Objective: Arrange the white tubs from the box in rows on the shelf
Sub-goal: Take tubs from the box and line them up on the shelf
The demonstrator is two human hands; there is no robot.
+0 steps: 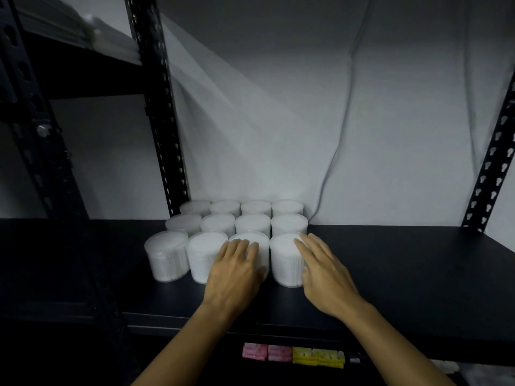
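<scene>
A: Nearest us, two bare forearms reach in from six o'clock. Below the shelf edge sit pink packets (263,352) and yellow packets (317,357).

B: And the hands?

A: The left hand (235,270) lies over the third tub (257,240) of the front row, fingers spread across its lid, thumb down its side. That grip is loosely wrapped on the tub. The right hand (324,270) rests on the fourth tub (285,257), fingers straight on the lid's three o'clock edge, thumb against the wall. Grip apart, just touching.

B: Where are the white tubs (220,224) overall?

A: On the black shelf (404,268), twelve of them in three rows of four, packed side by side toward the back wall at twelve o'clock, left of centre.

B: Anything else?

A: A black slotted post (164,112) at eleven o'clock, another post (493,165) at two o'clock, and a cable (338,135) hanging down the white wall.
</scene>
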